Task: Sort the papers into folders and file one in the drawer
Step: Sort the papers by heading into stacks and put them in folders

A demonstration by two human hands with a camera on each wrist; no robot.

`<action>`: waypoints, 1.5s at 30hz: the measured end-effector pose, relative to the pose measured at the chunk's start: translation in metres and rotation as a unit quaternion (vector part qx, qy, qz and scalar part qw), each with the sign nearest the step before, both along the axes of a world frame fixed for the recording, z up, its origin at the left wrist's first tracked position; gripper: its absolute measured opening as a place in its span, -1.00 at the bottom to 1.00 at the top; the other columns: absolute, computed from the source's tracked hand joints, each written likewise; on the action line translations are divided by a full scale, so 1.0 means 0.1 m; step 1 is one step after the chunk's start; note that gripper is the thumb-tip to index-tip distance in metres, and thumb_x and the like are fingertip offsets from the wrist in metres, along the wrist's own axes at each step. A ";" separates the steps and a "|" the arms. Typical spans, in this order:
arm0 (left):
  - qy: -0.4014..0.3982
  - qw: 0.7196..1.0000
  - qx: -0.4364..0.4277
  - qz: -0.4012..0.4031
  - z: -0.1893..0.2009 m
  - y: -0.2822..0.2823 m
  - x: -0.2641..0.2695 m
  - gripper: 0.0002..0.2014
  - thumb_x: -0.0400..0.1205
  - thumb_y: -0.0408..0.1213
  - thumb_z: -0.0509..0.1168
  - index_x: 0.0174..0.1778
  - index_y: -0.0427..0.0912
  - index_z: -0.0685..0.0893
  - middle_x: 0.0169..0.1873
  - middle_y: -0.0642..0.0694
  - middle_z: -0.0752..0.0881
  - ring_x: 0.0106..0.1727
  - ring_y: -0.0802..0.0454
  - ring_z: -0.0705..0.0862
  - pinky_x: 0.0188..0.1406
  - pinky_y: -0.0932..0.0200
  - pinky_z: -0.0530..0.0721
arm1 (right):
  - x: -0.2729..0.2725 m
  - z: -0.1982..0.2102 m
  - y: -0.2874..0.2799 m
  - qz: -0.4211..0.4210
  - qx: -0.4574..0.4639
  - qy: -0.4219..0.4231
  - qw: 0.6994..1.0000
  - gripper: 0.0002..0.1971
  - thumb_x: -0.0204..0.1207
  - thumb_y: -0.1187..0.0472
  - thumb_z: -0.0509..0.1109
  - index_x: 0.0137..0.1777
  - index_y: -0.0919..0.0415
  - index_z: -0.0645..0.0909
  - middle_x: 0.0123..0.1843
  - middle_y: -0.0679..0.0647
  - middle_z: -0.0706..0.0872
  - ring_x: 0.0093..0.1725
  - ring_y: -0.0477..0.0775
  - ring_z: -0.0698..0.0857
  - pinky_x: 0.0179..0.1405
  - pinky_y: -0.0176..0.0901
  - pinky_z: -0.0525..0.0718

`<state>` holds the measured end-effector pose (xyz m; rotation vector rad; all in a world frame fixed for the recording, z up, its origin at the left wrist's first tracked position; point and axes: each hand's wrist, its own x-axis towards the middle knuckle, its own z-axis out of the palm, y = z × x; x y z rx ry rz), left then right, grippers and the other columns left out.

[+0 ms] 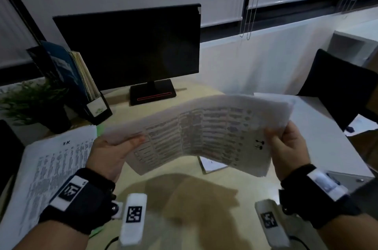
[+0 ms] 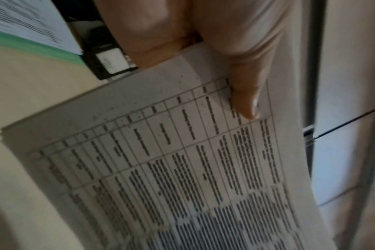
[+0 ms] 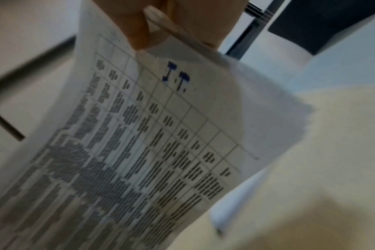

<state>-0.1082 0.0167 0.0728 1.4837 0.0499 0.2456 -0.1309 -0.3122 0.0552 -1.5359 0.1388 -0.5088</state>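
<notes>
Head view, from the left: one potted plant (image 1: 30, 102) stands at the desk's edge, and just beside it one black file holder (image 1: 90, 94) holds a blue-covered book and a row of paper-edged items, their number too blurred to count. In front of these lies one printed pile (image 1: 47, 172) on a green folder (image 2: 32, 45). One dark monitor (image 1: 131, 49) stands behind on the pale desk (image 1: 184, 198). The left hand (image 1: 110, 151) grips the left edge of a stack of printed sheets (image 1: 204, 133), thumb curled on top, fingers hidden beneath. The stack is held in the air above the desk, bowed upward in the middle, with a handwritten mark near its right edge. The right hand (image 1: 286, 147) pinches that right edge, thumb above. Beneath the stack one more white sheet (image 1: 212, 165) lies flat on the desk. One black chair (image 1: 337, 86) stands far right.
</notes>
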 end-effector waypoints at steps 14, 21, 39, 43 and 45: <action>0.091 0.995 0.044 0.007 -0.40 -0.10 -0.14 -0.74 0.41 -0.53 0.45 -0.12 -0.07 0.74 -0.28 0.16 0.82 -0.21 0.25 0.77 -0.08 0.15 0.65 | -0.04 -0.43 -0.11 0.049 0.040 0.157 0.986 -0.79 0.43 0.49 0.44 -0.03 0.21 0.62 -0.25 -0.02 0.75 -0.38 -0.17 0.74 -0.49 -0.40 0.66; 0.161 0.981 0.099 -0.035 -0.52 -0.25 -0.18 -0.73 0.37 -0.57 0.49 -0.18 -0.08 0.77 -0.27 0.08 0.83 -0.22 0.20 0.79 -0.17 0.17 0.64 | -0.11 -0.51 -0.23 0.046 0.008 0.181 0.982 -0.60 0.31 0.46 0.56 0.03 0.05 0.60 -0.01 0.13 0.76 0.04 0.24 0.74 -0.04 0.10 0.72; -0.036 0.965 0.259 0.008 0.70 -0.59 0.08 -0.62 0.23 0.05 0.55 -0.10 0.01 0.73 0.03 0.05 0.68 0.05 0.20 0.65 0.00 0.23 0.65 | 0.07 1.04 0.24 0.066 -0.169 -0.056 0.982 -0.85 0.30 0.26 0.43 -0.29 0.00 0.53 -0.30 0.03 0.67 -0.27 0.12 0.63 -0.25 0.10 0.64; 0.099 0.994 0.016 0.034 0.44 -0.41 0.17 -0.08 0.12 0.01 0.60 0.42 -0.02 0.40 0.43 -0.10 0.51 0.44 -0.05 0.47 0.41 -0.02 0.40 | 0.16 0.94 0.20 0.050 -0.043 0.003 0.998 -0.79 0.45 0.39 0.40 -0.25 0.05 0.54 -0.31 0.06 0.69 -0.31 0.12 0.66 -0.20 0.22 0.72; 0.145 0.986 -0.053 -0.057 0.36 -0.44 0.16 -0.21 0.32 0.00 0.53 0.46 -0.08 0.42 0.46 -0.14 0.52 0.28 -0.01 0.62 0.29 0.02 0.46 | 0.18 0.83 0.29 0.055 -0.009 0.045 0.997 -0.80 0.50 0.41 0.37 -0.23 0.08 0.55 -0.30 0.08 0.69 -0.36 0.07 0.68 -0.26 0.05 0.75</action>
